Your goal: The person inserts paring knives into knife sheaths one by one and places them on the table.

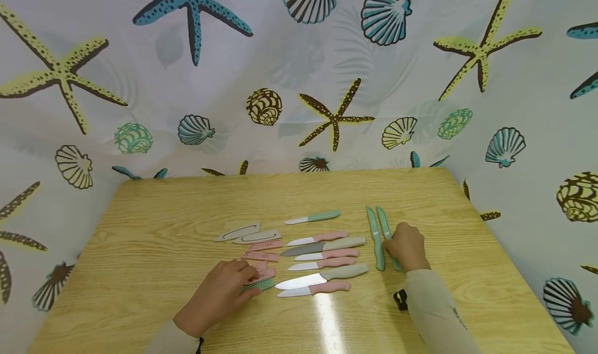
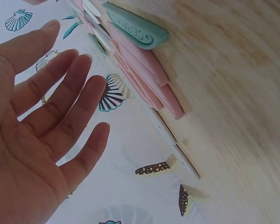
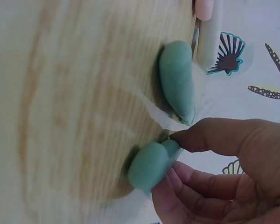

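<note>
Thumb and fingers of my right hand (image 1: 408, 247) pinch the handle of a green knife (image 3: 149, 165), whose blade end lies covered in a green sheath (image 1: 383, 220). Just left of it, a second green sheathed knife (image 1: 375, 234) lies alongside on the table. My left hand (image 1: 224, 289) hovers by the sheaths, its fingers spread and loosely bent with nothing in them. Closest to that hand are a green sheath (image 2: 137, 30) and some pink sheaths (image 2: 147, 70), stacked partly over one another. The left fingers overlap these sheaths in the head view.
Between my hands, bare knives lie in a column, blades left: a green-handled knife (image 1: 324, 216) at the back, then pink-handled (image 1: 334, 253) and beige-handled ones (image 1: 345, 272). More pink sheaths (image 1: 263, 246) and beige sheaths (image 1: 257, 236) lie left of them on the wooden table (image 1: 154, 224).
</note>
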The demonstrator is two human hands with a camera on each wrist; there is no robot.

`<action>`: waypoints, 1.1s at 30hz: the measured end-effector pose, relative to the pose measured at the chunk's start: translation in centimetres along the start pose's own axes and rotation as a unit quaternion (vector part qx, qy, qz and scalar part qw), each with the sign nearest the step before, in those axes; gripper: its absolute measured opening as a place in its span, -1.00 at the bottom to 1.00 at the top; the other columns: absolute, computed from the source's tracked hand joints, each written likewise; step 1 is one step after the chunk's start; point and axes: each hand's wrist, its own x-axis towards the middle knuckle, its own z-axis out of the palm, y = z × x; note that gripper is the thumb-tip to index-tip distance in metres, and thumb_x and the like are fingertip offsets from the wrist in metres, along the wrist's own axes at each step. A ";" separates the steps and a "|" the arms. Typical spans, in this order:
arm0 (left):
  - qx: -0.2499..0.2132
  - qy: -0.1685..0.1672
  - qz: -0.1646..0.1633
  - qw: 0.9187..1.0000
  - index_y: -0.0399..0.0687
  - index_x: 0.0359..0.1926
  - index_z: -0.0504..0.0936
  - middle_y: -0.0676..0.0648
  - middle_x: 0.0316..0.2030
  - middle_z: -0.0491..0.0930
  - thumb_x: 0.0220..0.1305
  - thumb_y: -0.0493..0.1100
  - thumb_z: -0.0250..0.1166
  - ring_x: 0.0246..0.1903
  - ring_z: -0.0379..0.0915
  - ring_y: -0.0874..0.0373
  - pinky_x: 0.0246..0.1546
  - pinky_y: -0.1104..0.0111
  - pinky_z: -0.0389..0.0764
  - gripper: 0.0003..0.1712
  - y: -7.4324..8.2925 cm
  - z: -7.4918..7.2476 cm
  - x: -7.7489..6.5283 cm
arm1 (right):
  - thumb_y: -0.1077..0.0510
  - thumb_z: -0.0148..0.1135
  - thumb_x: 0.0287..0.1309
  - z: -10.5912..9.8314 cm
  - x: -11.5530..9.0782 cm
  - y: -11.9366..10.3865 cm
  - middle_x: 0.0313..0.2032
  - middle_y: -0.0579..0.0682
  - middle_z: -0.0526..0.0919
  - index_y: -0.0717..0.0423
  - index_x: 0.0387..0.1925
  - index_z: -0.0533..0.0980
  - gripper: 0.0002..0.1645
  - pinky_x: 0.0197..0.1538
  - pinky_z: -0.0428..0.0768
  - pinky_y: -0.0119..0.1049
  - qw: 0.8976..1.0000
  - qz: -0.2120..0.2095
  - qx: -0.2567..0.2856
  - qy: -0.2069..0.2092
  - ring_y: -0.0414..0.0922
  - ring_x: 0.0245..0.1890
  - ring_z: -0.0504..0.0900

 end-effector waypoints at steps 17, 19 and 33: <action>0.083 0.071 -0.021 0.994 -0.19 -0.22 0.62 -0.10 -0.25 0.52 -0.02 -0.18 0.44 -0.32 0.47 0.07 -0.37 0.29 0.54 -0.69 -1.9 -1.7 3.1 | 0.11 0.18 0.15 -0.8 -3.2 -2.3 -0.44 0.08 0.58 0.34 -0.21 0.55 -0.67 -0.62 0.48 -0.25 0.991 -0.097 0.024 0.089 -0.13 -0.64 0.46; 0.105 0.076 -0.029 0.991 -0.24 -0.18 0.60 -0.16 -0.23 0.52 -0.02 -0.24 0.44 -0.32 0.47 0.02 -0.37 0.26 0.55 -0.66 -2.6 -1.9 3.6 | 0.10 0.19 0.15 -0.7 -4.0 -2.8 -0.45 0.01 0.56 0.28 -0.22 0.56 -0.70 -0.67 0.42 -0.32 0.988 -0.114 0.029 0.097 -0.17 -0.64 0.43; 0.138 0.008 -0.103 0.985 -0.34 -0.19 0.59 -0.26 -0.25 0.53 0.12 -0.37 0.28 -0.31 0.48 -0.09 -0.44 0.17 0.58 -0.80 -8.6 1.2 4.3 | 0.18 0.35 0.02 1.3 -7.9 -3.5 -0.36 -0.11 0.59 0.11 -0.32 0.60 -0.85 -0.28 0.55 -0.26 0.936 -0.291 0.078 0.182 -0.17 -0.33 0.55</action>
